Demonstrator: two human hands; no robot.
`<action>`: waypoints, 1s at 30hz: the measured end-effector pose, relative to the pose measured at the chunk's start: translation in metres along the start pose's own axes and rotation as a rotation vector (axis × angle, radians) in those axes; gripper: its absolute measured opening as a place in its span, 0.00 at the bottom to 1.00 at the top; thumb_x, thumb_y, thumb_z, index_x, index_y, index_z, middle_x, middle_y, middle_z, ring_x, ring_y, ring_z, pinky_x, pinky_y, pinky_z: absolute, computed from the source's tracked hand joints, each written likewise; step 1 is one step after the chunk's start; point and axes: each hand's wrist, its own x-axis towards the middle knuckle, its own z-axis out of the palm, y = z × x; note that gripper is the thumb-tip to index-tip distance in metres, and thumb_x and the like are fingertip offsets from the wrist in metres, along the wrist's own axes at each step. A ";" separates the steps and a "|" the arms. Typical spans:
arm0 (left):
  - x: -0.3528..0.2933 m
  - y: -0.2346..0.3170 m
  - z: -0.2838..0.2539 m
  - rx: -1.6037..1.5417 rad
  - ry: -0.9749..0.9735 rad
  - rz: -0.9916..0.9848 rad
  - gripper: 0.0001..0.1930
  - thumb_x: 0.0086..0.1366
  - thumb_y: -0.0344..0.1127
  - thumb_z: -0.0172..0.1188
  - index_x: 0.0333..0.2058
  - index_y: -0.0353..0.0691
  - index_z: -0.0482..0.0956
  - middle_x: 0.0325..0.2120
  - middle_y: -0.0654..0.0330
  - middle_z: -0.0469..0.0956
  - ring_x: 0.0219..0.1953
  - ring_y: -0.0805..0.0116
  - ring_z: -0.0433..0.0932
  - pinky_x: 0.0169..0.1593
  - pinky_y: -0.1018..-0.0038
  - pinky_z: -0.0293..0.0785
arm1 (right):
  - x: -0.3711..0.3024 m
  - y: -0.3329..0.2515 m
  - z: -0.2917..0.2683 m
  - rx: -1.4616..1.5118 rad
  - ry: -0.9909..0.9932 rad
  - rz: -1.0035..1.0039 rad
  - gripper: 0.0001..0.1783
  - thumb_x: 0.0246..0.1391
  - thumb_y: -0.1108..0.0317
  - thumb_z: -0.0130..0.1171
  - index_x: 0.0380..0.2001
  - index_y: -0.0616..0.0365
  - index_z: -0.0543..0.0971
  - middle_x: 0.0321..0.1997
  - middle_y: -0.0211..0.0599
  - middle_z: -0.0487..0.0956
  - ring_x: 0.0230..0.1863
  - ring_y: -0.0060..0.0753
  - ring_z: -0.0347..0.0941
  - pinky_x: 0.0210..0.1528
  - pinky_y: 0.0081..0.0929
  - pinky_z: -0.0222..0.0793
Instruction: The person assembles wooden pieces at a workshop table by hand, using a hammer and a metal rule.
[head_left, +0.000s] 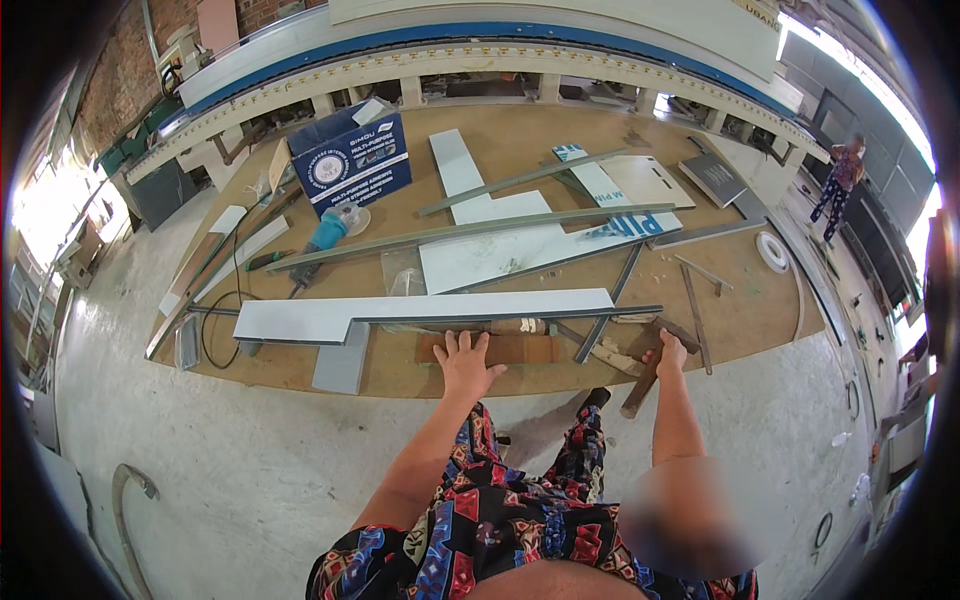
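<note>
Workbench [760,320] of bare board fills the middle of the scene, strewn with panels and strips. Across its near part lies a long white panel [330,318], stepped in outline, with a grey metal strip [520,314] running along its near edge toward the right. Farther back sit another white panel [490,255], two long grey strips crossing it, and at the far left a blue cardboard box [352,160]. A blue angle grinder [322,240] lies left of centre, its black cable looping toward the near left edge.

Near the front edge lies a flat brown wooden block [525,349]. The left hand [466,362] rests palm down on its left end, fingers spread and pointing away, the block running out to the right from under them. The right hand [670,354] sits well to the right, closed around the top of a dark wooden stick [640,390] that slants down past the bench edge; the fingers curl round it, though the exact grip is hard to tell.

A roll of white tape [772,251] lies at the far right.
</note>
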 end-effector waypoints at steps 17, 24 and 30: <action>0.008 0.001 -0.006 0.052 -0.121 0.073 0.38 0.51 0.57 0.66 0.59 0.48 0.69 0.57 0.48 0.64 0.65 0.39 0.54 0.60 0.36 0.51 | -0.019 -0.005 0.009 -0.008 0.143 0.006 0.19 0.47 0.63 0.67 0.36 0.68 0.77 0.30 0.47 0.76 0.20 0.42 0.73 0.17 0.40 0.74; 0.009 0.010 -0.008 0.080 -0.127 0.030 0.38 0.50 0.56 0.68 0.58 0.48 0.70 0.56 0.49 0.65 0.64 0.38 0.56 0.59 0.35 0.54 | -0.026 -0.015 0.002 -0.039 0.158 0.021 0.19 0.48 0.63 0.66 0.35 0.70 0.76 0.31 0.45 0.75 0.21 0.41 0.73 0.18 0.41 0.73; 0.009 0.010 -0.009 0.081 -0.122 0.042 0.38 0.50 0.56 0.68 0.58 0.48 0.69 0.57 0.49 0.65 0.64 0.38 0.57 0.59 0.34 0.55 | -0.027 -0.012 0.002 -0.055 0.175 0.004 0.20 0.46 0.63 0.67 0.35 0.70 0.78 0.31 0.48 0.78 0.20 0.40 0.75 0.18 0.39 0.75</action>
